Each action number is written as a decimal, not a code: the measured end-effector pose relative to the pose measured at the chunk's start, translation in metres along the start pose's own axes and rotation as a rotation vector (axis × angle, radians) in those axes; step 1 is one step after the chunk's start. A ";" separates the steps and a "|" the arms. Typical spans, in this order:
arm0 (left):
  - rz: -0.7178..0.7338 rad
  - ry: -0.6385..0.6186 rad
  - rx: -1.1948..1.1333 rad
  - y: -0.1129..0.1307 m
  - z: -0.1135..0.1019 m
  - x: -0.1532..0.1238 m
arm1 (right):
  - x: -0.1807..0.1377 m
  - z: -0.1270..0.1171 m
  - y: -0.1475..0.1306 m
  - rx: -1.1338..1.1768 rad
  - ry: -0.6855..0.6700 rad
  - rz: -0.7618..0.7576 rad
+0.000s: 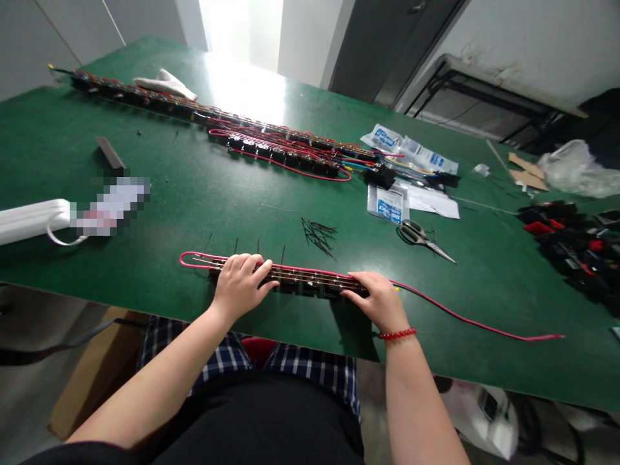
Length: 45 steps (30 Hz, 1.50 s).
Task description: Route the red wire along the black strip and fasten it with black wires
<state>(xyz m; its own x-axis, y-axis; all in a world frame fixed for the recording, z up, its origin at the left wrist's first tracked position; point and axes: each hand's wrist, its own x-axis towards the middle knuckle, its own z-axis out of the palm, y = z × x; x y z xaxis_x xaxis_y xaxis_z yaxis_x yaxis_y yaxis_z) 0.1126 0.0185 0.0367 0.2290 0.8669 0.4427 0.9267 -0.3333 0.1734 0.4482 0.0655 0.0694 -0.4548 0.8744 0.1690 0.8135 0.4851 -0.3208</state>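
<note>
A long black strip with thin metal rods along its top point(310, 280) lies near the front edge of the table. Around its left end loops a red wire point(188, 257), which follows the back side and trails off beyond the right end. Several thin black cable ties point(283, 255) stick up from the strip. My left hand point(241, 283) is closed over its left part, thumb on the near side. Its right end is gripped by my right hand point(380, 298), fingers behind and thumb in front. Both palms hide parts of the strip.
Behind the strip lies a pile of black cable ties point(320, 236), with scissors point(423, 239) to the right. Longer wired strips point(281, 152) stretch across the back beside silver packets point(389, 203). A white glove point(167, 84) and black parts point(576, 248) lie farther off.
</note>
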 end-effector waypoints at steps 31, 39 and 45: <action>0.025 0.019 0.046 0.001 0.000 0.001 | -0.004 -0.018 0.034 0.169 -0.056 0.063; 0.024 0.006 0.057 0.001 0.000 0.000 | -0.007 -0.015 0.033 0.095 0.009 0.021; 0.017 0.003 0.059 0.000 0.001 0.000 | -0.018 -0.004 0.028 0.021 0.108 0.028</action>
<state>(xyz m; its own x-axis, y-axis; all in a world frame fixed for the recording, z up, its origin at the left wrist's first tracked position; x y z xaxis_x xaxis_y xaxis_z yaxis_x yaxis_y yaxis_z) 0.1130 0.0188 0.0353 0.2441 0.8602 0.4478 0.9386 -0.3257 0.1140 0.4806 0.0634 0.0609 -0.3891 0.8840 0.2592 0.8169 0.4612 -0.3464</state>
